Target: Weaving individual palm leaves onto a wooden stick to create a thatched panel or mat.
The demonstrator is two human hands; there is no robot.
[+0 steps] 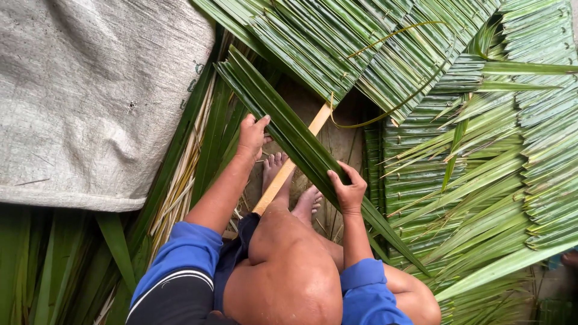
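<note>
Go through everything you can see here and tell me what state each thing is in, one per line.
Left hand: closed on the upper part of the leaf bundle.
Right hand: closed on the bundle lower down.
Long green leaf bundle: held flat, slanting across the wooden slat.
Wooden slat: lying under the bundle, partly hidden.
Stitched leaf panels: finished, overlapping.
Grey woven sack: spread flat.

I see one package: a grey-white woven sack [90, 96] lying flat at upper left, rumpled, with a small dark printed mark near its right edge. No labels, signs or screens.
</note>
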